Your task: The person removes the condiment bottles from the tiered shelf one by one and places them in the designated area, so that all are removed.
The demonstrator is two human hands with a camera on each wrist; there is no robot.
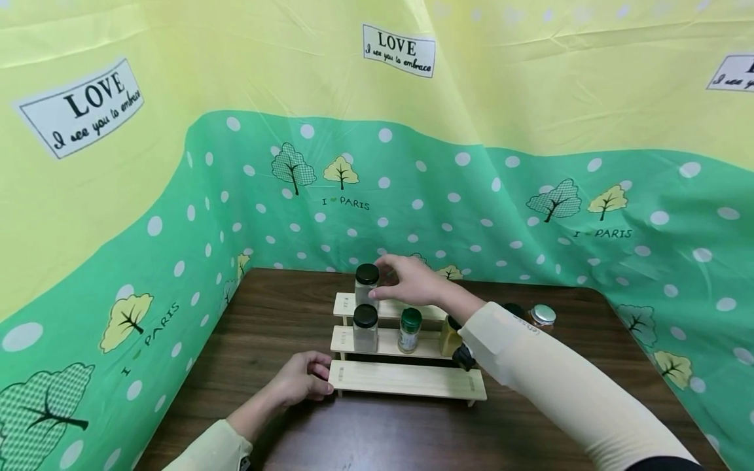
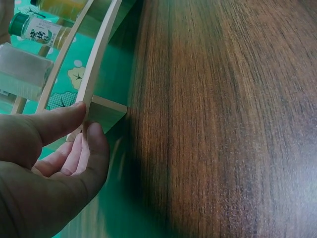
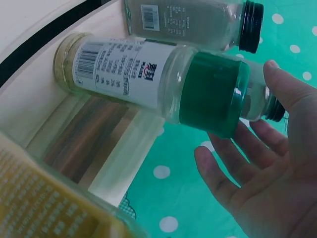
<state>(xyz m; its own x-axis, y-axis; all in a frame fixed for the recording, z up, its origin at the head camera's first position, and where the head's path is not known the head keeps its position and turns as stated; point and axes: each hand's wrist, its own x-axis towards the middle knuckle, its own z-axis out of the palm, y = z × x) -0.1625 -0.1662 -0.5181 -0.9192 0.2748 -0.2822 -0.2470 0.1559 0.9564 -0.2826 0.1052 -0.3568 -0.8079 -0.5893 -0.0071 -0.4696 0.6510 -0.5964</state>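
A three-tier wooden rack [image 1: 406, 379] stands on the table. My left hand [image 1: 303, 379] grips the left end of its lowest tier, thumb and fingertips at the board's edge [image 2: 91, 74]. On the top tier is a clear jar with a black lid [image 1: 366, 276]. My right hand [image 1: 412, 281] is at that jar's right side, thumb and fingers spread and relaxed, the thumb overlapping the jar in the head view. The middle tier carries another black-lidded jar [image 1: 365, 335], a green-capped spice bottle [image 3: 119, 74] and a mustard-yellow jar [image 1: 449, 340], partly hidden by the right arm.
Right of the rack, behind my right sleeve [image 1: 530, 366], stand a silver-lidded jar [image 1: 542, 315] and a black-lidded one [image 1: 514, 309]. The dark wooden table [image 1: 283, 294] meets a green and yellow printed cloth [image 1: 412, 170] at the back and sides.
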